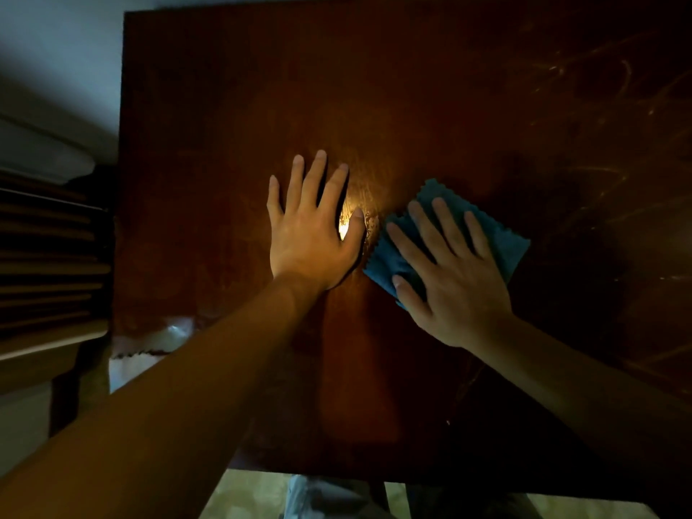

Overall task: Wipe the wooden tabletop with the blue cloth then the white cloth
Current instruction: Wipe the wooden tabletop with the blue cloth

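Right hand (455,279) flat on blue cloth (505,245)

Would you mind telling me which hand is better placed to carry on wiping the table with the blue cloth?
Right. The right hand already presses flat on the blue cloth; the left hand lies bare on the table.

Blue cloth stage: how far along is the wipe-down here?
In hand: the right hand presses the blue cloth flat on the wooden tabletop, and the left hand rests flat beside it. How much has been wiped cannot be told; scratches show at far right. Left: the white cloth lies untouched at the table's left edge.
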The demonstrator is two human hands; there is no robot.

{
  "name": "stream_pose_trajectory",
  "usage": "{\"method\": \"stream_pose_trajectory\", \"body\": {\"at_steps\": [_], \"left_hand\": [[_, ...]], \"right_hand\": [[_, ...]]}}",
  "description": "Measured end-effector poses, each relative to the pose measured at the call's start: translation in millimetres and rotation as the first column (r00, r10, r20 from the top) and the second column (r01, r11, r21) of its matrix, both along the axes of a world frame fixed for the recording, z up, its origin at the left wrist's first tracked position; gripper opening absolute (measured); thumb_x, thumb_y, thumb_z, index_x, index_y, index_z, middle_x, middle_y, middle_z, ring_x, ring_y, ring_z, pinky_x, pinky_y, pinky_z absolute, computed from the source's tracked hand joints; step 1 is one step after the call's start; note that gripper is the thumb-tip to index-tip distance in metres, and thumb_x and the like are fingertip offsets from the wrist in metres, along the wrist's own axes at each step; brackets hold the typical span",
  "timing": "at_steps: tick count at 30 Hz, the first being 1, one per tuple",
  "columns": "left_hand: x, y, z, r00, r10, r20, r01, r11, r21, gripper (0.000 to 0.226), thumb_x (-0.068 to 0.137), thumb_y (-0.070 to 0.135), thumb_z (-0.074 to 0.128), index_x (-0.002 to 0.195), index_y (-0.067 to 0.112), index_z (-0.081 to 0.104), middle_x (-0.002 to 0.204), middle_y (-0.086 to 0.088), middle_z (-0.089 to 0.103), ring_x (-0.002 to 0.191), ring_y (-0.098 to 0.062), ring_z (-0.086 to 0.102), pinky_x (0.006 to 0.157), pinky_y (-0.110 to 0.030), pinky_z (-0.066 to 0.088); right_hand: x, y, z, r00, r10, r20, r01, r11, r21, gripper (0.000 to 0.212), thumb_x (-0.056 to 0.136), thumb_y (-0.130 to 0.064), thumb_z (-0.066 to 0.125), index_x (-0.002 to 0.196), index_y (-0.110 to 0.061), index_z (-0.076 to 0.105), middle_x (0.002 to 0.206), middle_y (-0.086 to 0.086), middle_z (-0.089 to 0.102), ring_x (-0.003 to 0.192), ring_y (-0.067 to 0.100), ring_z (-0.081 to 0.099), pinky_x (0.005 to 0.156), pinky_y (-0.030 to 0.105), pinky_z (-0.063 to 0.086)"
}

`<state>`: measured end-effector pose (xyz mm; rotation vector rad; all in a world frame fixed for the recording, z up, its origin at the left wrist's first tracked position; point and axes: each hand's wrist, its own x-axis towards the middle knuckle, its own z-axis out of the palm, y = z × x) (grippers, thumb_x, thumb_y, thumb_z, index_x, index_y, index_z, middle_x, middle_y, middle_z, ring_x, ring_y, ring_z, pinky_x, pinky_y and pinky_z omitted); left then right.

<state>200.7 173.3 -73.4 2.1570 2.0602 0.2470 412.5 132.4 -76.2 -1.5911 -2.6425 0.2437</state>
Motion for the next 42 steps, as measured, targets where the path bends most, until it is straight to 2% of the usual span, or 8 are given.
{"method": "stream_pose_trajectory", "body": {"at_steps": [4,12,19,23,29,36,42], "left_hand": [[0.5,-0.4,1.9,1.000,-0.007,-0.005,0.007,1.000,-0.004,0.061,0.098,0.053,0.036,0.151,0.023,0.034,0.162,-0.006,0.026,0.152,-0.027,0.011,0.121,-0.054,0.003],[0.7,-1.3,4.1,1.000,-0.001,0.009,0.001,1.000,-0.009,0.061,0.098,0.052,0.037,0.151,0.022,0.036,0.162,-0.005,0.026,0.152,-0.027,0.011,0.121,-0.054,0.004],[1.4,-1.1,2.7,1.000,-0.003,0.015,0.003,1.000,0.008,0.060,0.098,0.052,0.039,0.150,0.022,0.038,0.161,-0.006,0.027,0.151,-0.028,0.013,0.121,-0.054,0.005],[0.5,-0.3,1.4,1.000,0.002,0.001,-0.002,1.000,0.015,0.059,0.098,0.052,0.039,0.150,0.024,0.037,0.161,-0.005,0.028,0.151,-0.028,0.013,0.121,-0.054,0.006],[1.2,0.1,3.3,1.000,0.010,-0.004,-0.010,1.000,0.003,0.060,0.098,0.053,0.038,0.150,0.024,0.036,0.161,-0.005,0.027,0.152,-0.027,0.012,0.121,-0.053,0.005],[0.2,-0.2,2.5,1.000,0.003,-0.013,-0.003,1.000,-0.002,0.062,0.096,0.053,0.038,0.150,0.024,0.036,0.161,-0.005,0.027,0.152,-0.027,0.013,0.121,-0.054,0.006],[-0.9,-0.4,1.2,1.000,0.000,-0.012,0.000,1.000,0.015,0.061,0.096,0.053,0.038,0.149,0.023,0.037,0.161,-0.006,0.028,0.151,-0.028,0.014,0.120,-0.056,0.008]], "right_hand": [[10.1,31.2,1.4,0.997,0.068,0.023,-0.067,0.998,-0.015,0.066,0.100,-0.057,0.028,0.158,-0.027,0.027,0.167,0.009,0.022,0.155,0.031,0.015,0.125,0.054,0.008],[6.5,88.6,4.5,0.998,-0.053,0.026,0.052,0.999,0.013,0.066,0.101,-0.054,0.027,0.159,-0.025,0.026,0.167,0.011,0.021,0.155,0.034,0.014,0.124,0.056,0.011],[4.5,68.9,6.6,0.997,-0.070,0.034,0.071,0.997,-0.025,0.066,0.101,-0.053,0.025,0.160,-0.022,0.024,0.167,0.013,0.019,0.155,0.035,0.012,0.124,0.058,0.010],[0.8,16.8,7.5,0.998,-0.057,0.040,0.060,0.996,-0.067,0.066,0.102,-0.055,0.024,0.160,-0.023,0.023,0.167,0.013,0.019,0.155,0.034,0.011,0.124,0.057,0.009],[5.8,-58.2,5.0,0.999,0.044,-0.011,-0.045,0.997,-0.059,0.065,0.100,-0.053,0.036,0.157,-0.023,0.031,0.167,0.011,0.020,0.156,0.032,0.013,0.124,0.058,0.012],[13.4,-28.6,0.2,0.989,0.145,-0.041,-0.146,0.989,-0.024,0.066,0.098,-0.056,0.038,0.157,-0.027,0.032,0.167,0.008,0.023,0.156,0.029,0.015,0.125,0.055,0.009],[12.4,33.2,3.2,0.998,-0.056,0.008,0.057,0.998,-0.023,0.066,0.099,-0.056,0.032,0.157,-0.025,0.031,0.166,0.011,0.025,0.155,0.032,0.016,0.125,0.054,0.008]]}}
